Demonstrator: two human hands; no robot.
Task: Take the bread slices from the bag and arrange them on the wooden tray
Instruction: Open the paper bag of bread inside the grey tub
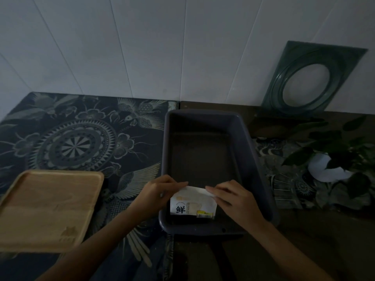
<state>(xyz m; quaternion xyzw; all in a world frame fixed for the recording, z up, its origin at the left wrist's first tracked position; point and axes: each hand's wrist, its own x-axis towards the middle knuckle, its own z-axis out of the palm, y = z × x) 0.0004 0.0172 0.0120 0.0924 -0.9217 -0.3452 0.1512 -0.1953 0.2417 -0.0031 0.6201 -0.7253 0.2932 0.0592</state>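
Gripping: left hand [160, 191] and right hand [229, 196] both pinch the top edge of the bread bag [192, 205]
Bag: white, printed with a dark character — it sits at the near end of the grey bin [205, 171] (slices not visible)
Wooden tray [48, 207]: bare, left of the bin, on the patterned cloth [81, 138]
Lighting: dim

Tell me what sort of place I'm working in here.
Probably a home kitchen or dining corner, dimly lit: a patterned tablecloth on the table, a potted plant by the panelled wall, a wooden tray.
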